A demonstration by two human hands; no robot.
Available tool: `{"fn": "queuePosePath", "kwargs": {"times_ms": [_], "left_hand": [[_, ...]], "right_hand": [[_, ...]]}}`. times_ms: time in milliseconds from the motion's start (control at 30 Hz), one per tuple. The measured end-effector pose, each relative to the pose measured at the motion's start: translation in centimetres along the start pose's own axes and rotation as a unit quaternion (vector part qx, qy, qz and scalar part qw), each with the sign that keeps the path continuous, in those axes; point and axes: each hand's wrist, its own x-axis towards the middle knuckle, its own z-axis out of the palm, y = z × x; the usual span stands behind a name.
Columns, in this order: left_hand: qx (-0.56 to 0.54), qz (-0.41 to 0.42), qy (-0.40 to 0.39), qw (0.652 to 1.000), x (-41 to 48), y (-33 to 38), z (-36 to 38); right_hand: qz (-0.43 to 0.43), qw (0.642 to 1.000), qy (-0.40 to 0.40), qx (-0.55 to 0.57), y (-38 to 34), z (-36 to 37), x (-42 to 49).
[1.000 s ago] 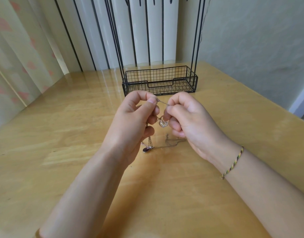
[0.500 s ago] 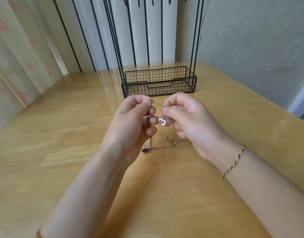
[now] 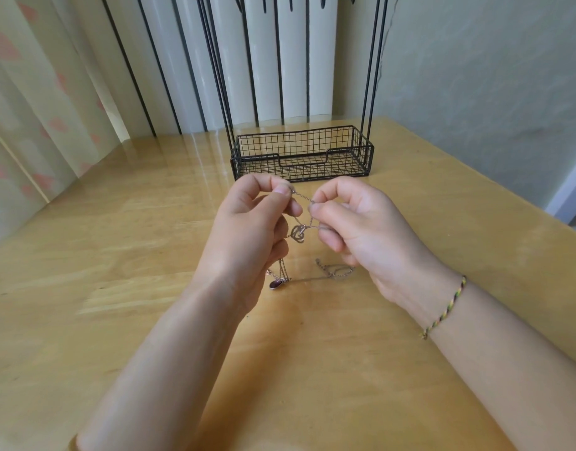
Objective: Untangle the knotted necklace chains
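Silver-toned fine-link necklace chains [image 3: 302, 197], knotted together, pulled into a short taut span between two bare hands raised above a glossy light-wood tabletop [image 3: 117, 288]. Left hand [image 3: 247, 229] closed, thumb and forefinger pinching one end of the span, lower fingers curled, more chain emerging below them. Right hand [image 3: 361, 229] likewise closed, thumb and forefinger tips nipping the other end, remaining fingers folded under. Hanging in the gap between the two hands, just below the span: a small silver open-heart pendant [image 3: 299, 233], caught among crossing strands. Dangling beneath the left hand, close to its heel: a dark purple oval pendant [image 3: 275, 284] on doubled strands, at or just above the wood, contact hard to tell. Lying on the table under the right hand: a loose loop of chain [image 3: 335, 271] with its clasp end, a thin strand trailing from it toward the purple pendant. Around the right wrist, a braided yellow, green and dark thread bracelet [image 3: 442, 315]. Beyond the fingertips, well apart from both hands, a black wire-mesh basket [image 3: 303, 154] with tall upright rods; farther off to the left, pale curtains [image 3: 36, 109] with pink patches.
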Motion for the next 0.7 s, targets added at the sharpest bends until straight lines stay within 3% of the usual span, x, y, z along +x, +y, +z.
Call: {"fn": "queuePosePath", "kwargs": {"times_ms": [233, 433, 700], "left_hand": [[0.016, 0.013, 0.000, 1.000, 0.06, -0.12, -0.02], [-0.038, -0.046, -0.002, 0.998, 0.24, -0.35, -0.07], [-0.034, -0.052, -0.010, 0.998, 0.26, -0.52, 0.06]], "right_hand": [[0.011, 1.000, 0.007, 0.006, -0.11, -0.13, 0.02], [0.046, 0.998, -0.012, 0.035, 0.21, -0.24, 0.11], [0.049, 0.996, 0.010, 0.072, 0.29, -0.05, 0.15]]}}
